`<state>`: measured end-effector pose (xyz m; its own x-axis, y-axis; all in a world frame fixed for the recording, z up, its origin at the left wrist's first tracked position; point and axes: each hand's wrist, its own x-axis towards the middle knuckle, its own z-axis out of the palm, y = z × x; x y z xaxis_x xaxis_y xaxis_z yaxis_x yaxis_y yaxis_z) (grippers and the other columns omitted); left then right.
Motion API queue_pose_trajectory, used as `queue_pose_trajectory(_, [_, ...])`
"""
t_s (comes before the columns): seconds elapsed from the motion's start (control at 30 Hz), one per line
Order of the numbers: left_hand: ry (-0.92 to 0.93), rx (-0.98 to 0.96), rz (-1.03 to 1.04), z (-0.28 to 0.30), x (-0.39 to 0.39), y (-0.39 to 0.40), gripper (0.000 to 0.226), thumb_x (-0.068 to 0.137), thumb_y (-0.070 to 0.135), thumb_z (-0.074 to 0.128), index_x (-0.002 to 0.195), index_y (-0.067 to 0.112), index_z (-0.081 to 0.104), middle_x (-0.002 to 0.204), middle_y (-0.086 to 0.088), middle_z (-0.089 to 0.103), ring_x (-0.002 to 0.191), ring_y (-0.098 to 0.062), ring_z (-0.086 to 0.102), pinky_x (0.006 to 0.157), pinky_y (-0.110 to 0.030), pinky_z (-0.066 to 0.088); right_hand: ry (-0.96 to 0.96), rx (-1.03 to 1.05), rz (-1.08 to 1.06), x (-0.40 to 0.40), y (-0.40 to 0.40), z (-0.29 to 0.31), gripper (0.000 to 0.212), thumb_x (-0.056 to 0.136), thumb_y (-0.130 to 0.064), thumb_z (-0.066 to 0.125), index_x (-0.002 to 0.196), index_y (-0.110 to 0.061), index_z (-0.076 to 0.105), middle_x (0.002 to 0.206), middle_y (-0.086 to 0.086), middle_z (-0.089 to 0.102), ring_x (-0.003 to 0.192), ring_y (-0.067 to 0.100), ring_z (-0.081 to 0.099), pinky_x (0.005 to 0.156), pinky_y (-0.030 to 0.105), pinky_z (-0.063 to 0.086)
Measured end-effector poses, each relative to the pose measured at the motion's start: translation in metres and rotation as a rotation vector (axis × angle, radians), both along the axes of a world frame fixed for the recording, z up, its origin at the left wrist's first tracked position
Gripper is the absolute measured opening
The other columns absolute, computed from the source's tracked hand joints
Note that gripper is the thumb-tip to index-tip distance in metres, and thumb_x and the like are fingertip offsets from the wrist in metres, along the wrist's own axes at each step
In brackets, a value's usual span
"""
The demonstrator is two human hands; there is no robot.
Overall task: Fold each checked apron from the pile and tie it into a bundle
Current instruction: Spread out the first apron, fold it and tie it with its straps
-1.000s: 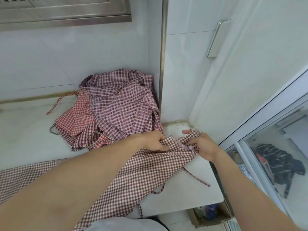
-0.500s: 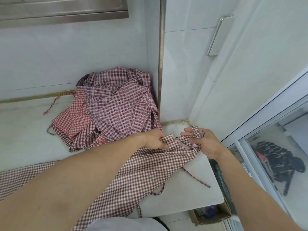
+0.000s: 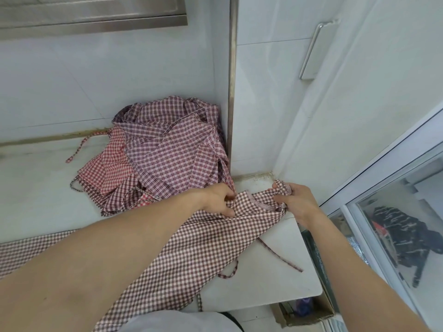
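A brown-and-white checked apron (image 3: 203, 245) lies stretched across the white counter (image 3: 271, 279), its lower end hanging off the front edge. My left hand (image 3: 219, 198) pinches its top edge near the middle. My right hand (image 3: 293, 202) grips the bunched top corner, lifted slightly off the counter. Thin apron ties (image 3: 278, 256) trail loose toward the right. Behind, a pile of checked aprons (image 3: 165, 154) sits heaped in the corner against the wall, red-checked ones at its left side.
A steel corner strip (image 3: 232, 80) runs up the wall behind the pile. A glass door (image 3: 395, 224) stands at the right. A cardboard box (image 3: 304, 310) sits below the counter's right end. More checked cloth (image 3: 26, 250) lies at the far left.
My right hand has gathered the apron's top corner tighter and shifted it slightly toward the wall. My left hand keeps its pinch in nearly the same place.
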<state>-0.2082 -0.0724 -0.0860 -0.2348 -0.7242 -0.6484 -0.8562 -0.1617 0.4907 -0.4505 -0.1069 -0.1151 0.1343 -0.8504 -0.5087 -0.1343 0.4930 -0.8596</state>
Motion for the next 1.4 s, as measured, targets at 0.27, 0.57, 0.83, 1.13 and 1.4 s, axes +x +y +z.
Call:
queue_pose_trajectory(0.27, [0.025, -0.083, 0.063, -0.007, -0.003, -0.003, 0.016, 0.090, 0.030, 0.073, 0.100, 0.020, 0.066, 0.096, 0.012, 0.062, 0.091, -0.009, 0.060, 0.078, -0.017, 0.044, -0.209, 0.129, -0.089, 0.008, 0.007, 0.010, 0.039, 0.087, -0.034, 0.073, 0.116, -0.008, 0.066, 0.110, 0.006, 0.075, 0.104, 0.022, 0.070, 0.094, 0.040, 0.054])
queue_pose_trajectory(0.57, [0.031, -0.085, 0.028, -0.020, -0.010, 0.006, 0.017, 0.093, 0.032, 0.069, 0.102, 0.021, 0.061, 0.102, 0.007, 0.064, 0.095, -0.013, 0.061, 0.082, -0.023, 0.046, -0.358, 0.287, 0.410, 0.005, 0.050, -0.020, 0.070, 0.069, 0.015, 0.075, 0.132, -0.009, 0.056, 0.128, 0.012, 0.066, 0.122, 0.030, 0.061, 0.099, 0.044, 0.052])
queue_pose_trajectory(0.83, [0.065, -0.126, 0.006, -0.027, -0.016, 0.004, 0.017, 0.090, 0.023, 0.072, 0.100, 0.010, 0.073, 0.097, -0.002, 0.074, 0.088, -0.017, 0.068, 0.085, -0.036, 0.056, 0.276, -0.169, -0.202, 0.017, 0.076, -0.008, 0.089, 0.067, -0.008, 0.090, 0.141, -0.013, 0.041, 0.139, 0.004, 0.038, 0.107, 0.015, 0.056, 0.092, 0.031, 0.049])
queue_pose_trajectory(1.13, [0.069, -0.083, -0.023, -0.027, -0.021, 0.001, 0.019, 0.089, 0.026, 0.074, 0.102, 0.013, 0.070, 0.098, 0.000, 0.071, 0.090, -0.015, 0.066, 0.086, -0.034, 0.056, 0.793, -0.726, 0.919, 0.012, 0.059, -0.005, 0.040, 0.069, -0.037, 0.082, 0.107, -0.030, 0.071, 0.113, -0.013, 0.065, 0.114, 0.012, 0.054, 0.099, 0.031, 0.015])
queue_pose_trajectory(1.4, [0.029, -0.096, -0.104, -0.034, -0.026, 0.003, 0.018, 0.094, 0.033, 0.067, 0.101, 0.017, 0.065, 0.096, 0.003, 0.064, 0.089, -0.016, 0.061, 0.079, -0.027, 0.049, 0.894, -0.405, 1.244, 0.018, 0.035, 0.013, 0.022, 0.096, -0.035, 0.059, 0.092, -0.016, 0.050, 0.078, -0.009, 0.048, 0.077, 0.016, 0.051, 0.071, 0.030, 0.043])
